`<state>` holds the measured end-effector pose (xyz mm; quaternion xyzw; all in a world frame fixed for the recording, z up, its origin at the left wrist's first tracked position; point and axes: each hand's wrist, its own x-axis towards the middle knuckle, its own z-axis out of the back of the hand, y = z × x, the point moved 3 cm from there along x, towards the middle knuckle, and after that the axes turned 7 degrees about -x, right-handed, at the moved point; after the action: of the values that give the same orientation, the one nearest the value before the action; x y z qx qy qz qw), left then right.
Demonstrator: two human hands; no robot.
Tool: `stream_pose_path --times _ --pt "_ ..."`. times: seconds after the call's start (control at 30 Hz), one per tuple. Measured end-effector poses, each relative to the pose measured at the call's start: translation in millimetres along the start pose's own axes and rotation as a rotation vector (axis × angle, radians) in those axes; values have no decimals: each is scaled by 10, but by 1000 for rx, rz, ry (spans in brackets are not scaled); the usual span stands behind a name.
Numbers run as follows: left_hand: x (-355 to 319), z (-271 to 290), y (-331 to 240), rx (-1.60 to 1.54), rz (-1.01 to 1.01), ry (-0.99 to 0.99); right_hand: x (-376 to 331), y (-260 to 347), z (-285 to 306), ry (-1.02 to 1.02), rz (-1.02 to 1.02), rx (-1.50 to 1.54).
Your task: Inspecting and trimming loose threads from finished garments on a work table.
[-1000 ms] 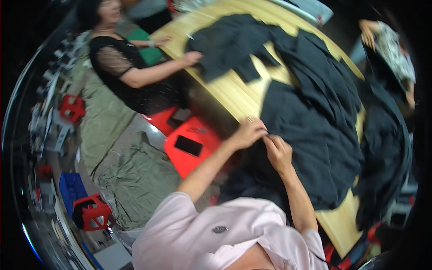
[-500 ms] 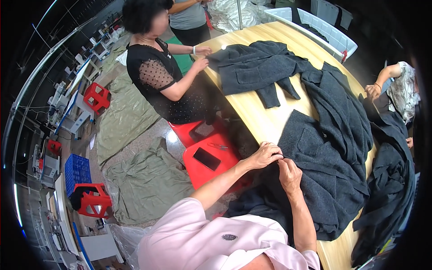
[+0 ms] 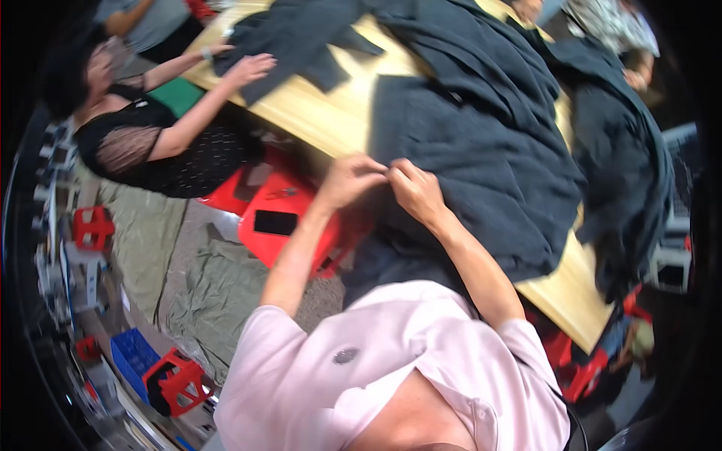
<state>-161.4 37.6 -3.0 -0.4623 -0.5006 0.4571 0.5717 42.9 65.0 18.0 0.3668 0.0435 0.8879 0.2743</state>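
My left hand (image 3: 350, 181) and my right hand (image 3: 415, 191) meet fingertip to fingertip at the near edge of the table. Both are closed in a pinch. Whatever lies between the fingertips is too small and blurred to make out. Just beyond and to the right of them, a dark grey knitted garment (image 3: 481, 169) is spread on the wooden table (image 3: 304, 126), its ribbed edge close to my fingers. More dark cloth (image 3: 376, 259) hangs below my hands, in front of my body.
At the left, a person in black (image 3: 180, 143) handles another dark garment (image 3: 289, 49). A person across the table at the right (image 3: 613, 26) is beside more dark cloth (image 3: 620, 165). A phone (image 3: 275, 222) lies on a red stool (image 3: 259, 248) left of my forearm.
The whole view has swung, so the table sits higher and farther left. My hands stay pinched together. The fingers of the person in black are now stretched out over their garment.
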Motion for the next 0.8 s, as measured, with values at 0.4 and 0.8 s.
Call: stream_pose_path --times 0.4,0.8 --pt "31 -208 80 202 -287 -224 -33 -102 -135 -104 -154 31" --pt "-77 -154 33 817 -613 -285 -150 185 281 -74 -121 -47"
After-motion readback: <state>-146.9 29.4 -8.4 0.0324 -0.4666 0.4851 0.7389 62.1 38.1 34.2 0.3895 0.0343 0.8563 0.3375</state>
